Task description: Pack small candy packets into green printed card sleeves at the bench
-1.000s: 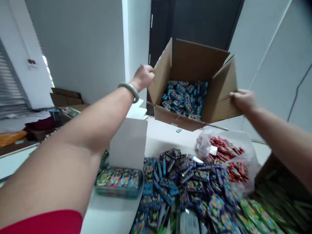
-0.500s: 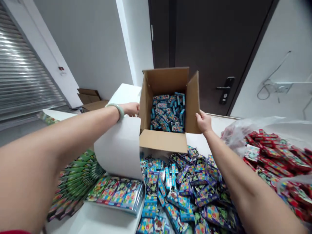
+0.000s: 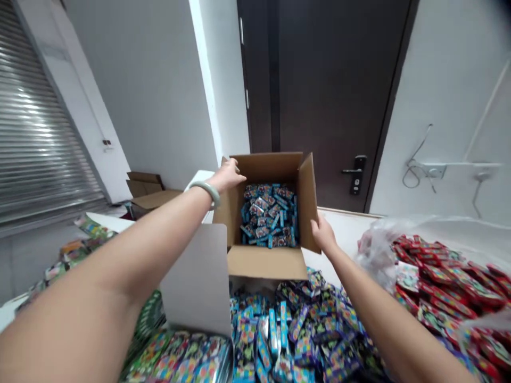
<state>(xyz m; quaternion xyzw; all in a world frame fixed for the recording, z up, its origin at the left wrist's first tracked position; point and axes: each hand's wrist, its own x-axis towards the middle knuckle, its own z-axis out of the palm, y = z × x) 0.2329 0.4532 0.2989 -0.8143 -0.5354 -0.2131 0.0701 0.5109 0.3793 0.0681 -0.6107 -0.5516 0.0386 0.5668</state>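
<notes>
An open cardboard box [image 3: 263,261] stands on the white table, holding a layer of small blue packets [image 3: 270,215]. My left hand [image 3: 229,176], with a pale green bangle on its wrist, grips the top of the box's left flap. My right hand [image 3: 323,235] holds the lower edge of the right flap. Both hands have their fingers closed on the cardboard. In front of the box lies a heap of small blue and purple packets [image 3: 295,335].
A clear bag of red packets [image 3: 443,282] lies at the right. Green packets [image 3: 149,319] and a tray of colourful ones [image 3: 187,361] sit at the lower left behind a white card [image 3: 197,282]. Flattened cartons [image 3: 147,191] and a dark door [image 3: 331,96] are beyond.
The box, held up tilted a second ago, has come down onto the table behind the packet heap. My left hand moved from the box's side up to its left flap.
</notes>
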